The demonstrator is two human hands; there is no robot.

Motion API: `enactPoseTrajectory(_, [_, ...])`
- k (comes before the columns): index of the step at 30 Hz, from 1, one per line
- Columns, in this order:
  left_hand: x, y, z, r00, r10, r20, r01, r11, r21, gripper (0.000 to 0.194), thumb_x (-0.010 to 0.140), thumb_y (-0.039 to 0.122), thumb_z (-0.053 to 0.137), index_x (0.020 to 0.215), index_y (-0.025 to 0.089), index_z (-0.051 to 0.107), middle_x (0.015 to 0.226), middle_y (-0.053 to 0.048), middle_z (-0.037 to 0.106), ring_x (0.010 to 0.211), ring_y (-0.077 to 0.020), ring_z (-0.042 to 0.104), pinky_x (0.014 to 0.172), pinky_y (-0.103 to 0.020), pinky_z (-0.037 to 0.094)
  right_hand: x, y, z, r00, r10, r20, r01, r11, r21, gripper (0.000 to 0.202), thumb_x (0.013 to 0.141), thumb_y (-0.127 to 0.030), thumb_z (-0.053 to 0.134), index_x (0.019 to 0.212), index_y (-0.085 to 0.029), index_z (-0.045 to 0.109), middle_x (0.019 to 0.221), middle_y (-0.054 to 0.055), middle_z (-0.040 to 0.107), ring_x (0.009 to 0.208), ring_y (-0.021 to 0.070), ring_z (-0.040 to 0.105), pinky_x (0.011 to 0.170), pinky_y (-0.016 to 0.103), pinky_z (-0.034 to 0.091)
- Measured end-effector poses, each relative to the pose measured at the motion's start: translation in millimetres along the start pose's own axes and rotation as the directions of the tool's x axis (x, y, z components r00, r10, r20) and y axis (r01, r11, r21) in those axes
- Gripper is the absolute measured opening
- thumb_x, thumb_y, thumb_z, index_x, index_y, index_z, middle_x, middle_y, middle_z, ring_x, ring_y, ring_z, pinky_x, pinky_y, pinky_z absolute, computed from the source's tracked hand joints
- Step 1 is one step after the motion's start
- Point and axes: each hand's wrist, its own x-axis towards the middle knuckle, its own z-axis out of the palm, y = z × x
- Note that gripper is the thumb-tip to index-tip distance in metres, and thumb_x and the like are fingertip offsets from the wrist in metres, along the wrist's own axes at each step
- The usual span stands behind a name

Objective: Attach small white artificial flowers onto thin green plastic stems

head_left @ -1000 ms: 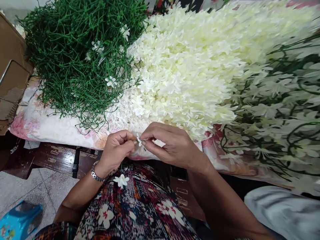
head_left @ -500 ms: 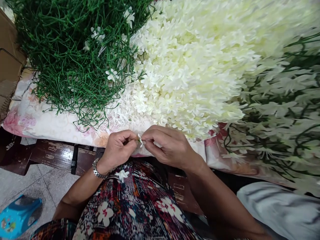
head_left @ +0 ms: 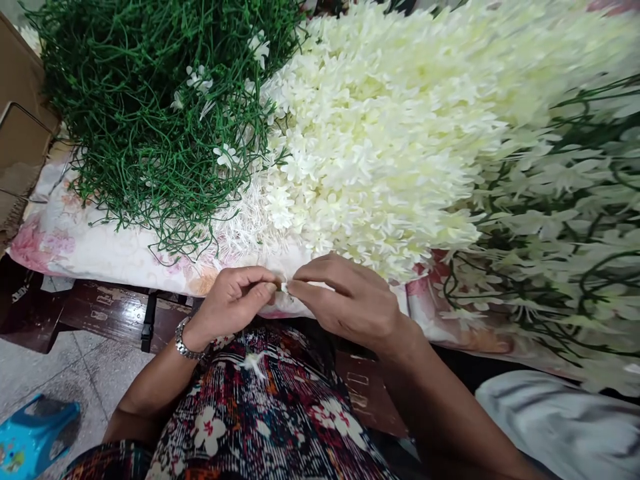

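Note:
At the front edge of the flowered cloth, my left hand (head_left: pixel 239 297), with a metal watch on its wrist, pinches something small and partly hidden. Facing it, my right hand (head_left: pixel 350 300) has thumb and forefinger closed on a small white flower piece (head_left: pixel 284 287) between the two hands. Fingertips of both hands are almost touching. Beyond them lie a heap of green plastic stems (head_left: pixel 165 113), a big pile of cream-white flowers (head_left: pixel 380 147) and a patch of thin white filaments (head_left: pixel 240 227).
A cardboard box (head_left: pixel 23 120) stands at the far left. Green stems bearing white flowers (head_left: pixel 565 220) lie at the right. A blue stool (head_left: pixel 37 437) is on the floor at lower left. Pale grey fabric (head_left: pixel 555 420) shows at lower right. One loose flower (head_left: pixel 254 362) rests on the patterned clothing.
My right hand has turned slightly, its fingers now closer over the small flower piece. My left hand and wrist have shifted a little to the left.

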Motion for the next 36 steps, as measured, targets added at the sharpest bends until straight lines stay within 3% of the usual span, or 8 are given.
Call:
enactPoseTrajectory(3, [0.4, 2.3, -1.7, 0.997, -0.022, 0.069, 0.026, 0.998, -0.060, 0.019, 0.073, 0.021, 0.049, 0.059, 0.013, 0.058, 0.053, 0.001, 0.049, 0.051, -0.0071, 0.044, 0.051, -0.018, 0.035, -0.1, 0.6, -0.5, 0.998, -0.062, -0.023, 0.061, 0.997, -0.057, 0.019, 0.072, -0.015, 0.054, 0.090, -0.023, 0.054, 0.079, 0.003, 0.058, 0.073, 0.0131, 0.051, 0.061, 0.026, 0.045])
enactPoseTrajectory(7, [-1.6, -1.4, 0.0, 0.999, -0.039, -0.015, 0.036, 0.985, -0.170, 0.012, 0.071, 0.022, 0.053, 0.063, 0.014, 0.059, 0.051, 0.003, 0.048, 0.046, -0.0054, 0.042, 0.047, -0.016, 0.035, 3.1, -3.1, 1.5, 0.998, -0.003, -0.069, 0.002, 1.000, -0.013, 0.020, 0.071, -0.014, 0.055, 0.089, -0.021, 0.054, 0.077, 0.004, 0.056, 0.072, 0.0132, 0.052, 0.061, 0.027, 0.046])
enactPoseTrajectory(11, [-6.4, -2.1, 3.8, 0.998, -0.010, -0.068, 0.005, 0.997, -0.077, 0.010, 0.072, 0.019, 0.052, 0.067, 0.014, 0.059, 0.053, 0.003, 0.049, 0.047, -0.0051, 0.043, 0.047, -0.016, 0.034, 6.5, -9.6, 1.3, 0.990, 0.130, -0.046, -0.120, 0.979, 0.166, 0.020, 0.070, -0.010, 0.055, 0.088, -0.017, 0.054, 0.076, 0.004, 0.056, 0.071, 0.0118, 0.052, 0.061, 0.026, 0.046])
enactPoseTrajectory(15, [-7.8, -0.6, 7.7, 0.996, 0.023, -0.084, -0.020, 0.999, 0.041, 0.013, 0.074, 0.016, 0.048, 0.066, 0.015, 0.058, 0.050, 0.004, 0.045, 0.045, -0.0047, 0.038, 0.046, -0.016, 0.032, 6.6, -11.6, 1.3, 0.978, 0.207, -0.016, -0.198, 0.951, 0.237, 0.017, 0.071, -0.007, 0.051, 0.085, -0.017, 0.054, 0.073, 0.003, 0.055, 0.067, 0.0103, 0.052, 0.058, 0.024, 0.045])
enactPoseTrajectory(20, [-4.1, -5.8, 10.3, 0.988, 0.090, -0.128, -0.073, 0.989, 0.129, 0.013, 0.074, 0.014, 0.047, 0.070, 0.015, 0.059, 0.059, 0.002, 0.051, 0.053, -0.0060, 0.043, 0.050, -0.016, 0.034, 1.5, -10.0, 7.5, 0.977, 0.206, -0.056, -0.196, 0.969, 0.151, 0.020, 0.070, -0.007, 0.052, 0.087, -0.017, 0.053, 0.074, 0.003, 0.056, 0.068, 0.0114, 0.053, 0.059, 0.025, 0.046])
enactPoseTrajectory(26, [-2.8, -12.4, 12.8, 0.980, 0.119, -0.159, -0.089, 0.978, 0.188, 0.014, 0.075, 0.013, 0.044, 0.069, 0.015, 0.057, 0.055, 0.004, 0.047, 0.050, -0.0053, 0.043, 0.048, -0.015, 0.033, -1.8, -10.7, 15.8, 0.977, 0.173, -0.123, -0.164, 0.983, 0.085, 0.026, 0.067, -0.004, 0.055, 0.088, -0.018, 0.052, 0.074, 0.004, 0.057, 0.067, 0.0126, 0.052, 0.058, 0.027, 0.046])
enactPoseTrajectory(36, [-2.9, -11.5, 13.6, 0.972, 0.182, -0.151, -0.137, 0.954, 0.266, 0.016, 0.075, 0.010, 0.043, 0.063, 0.015, 0.051, 0.056, 0.003, 0.046, 0.051, -0.0064, 0.043, 0.050, -0.017, 0.032, 1.9, -11.1, 13.4, 0.976, 0.210, -0.053, -0.200, 0.969, 0.147, 0.019, 0.070, -0.004, 0.051, 0.083, -0.017, 0.050, 0.069, 0.003, 0.057, 0.064, 0.0101, 0.052, 0.055, 0.023, 0.045])
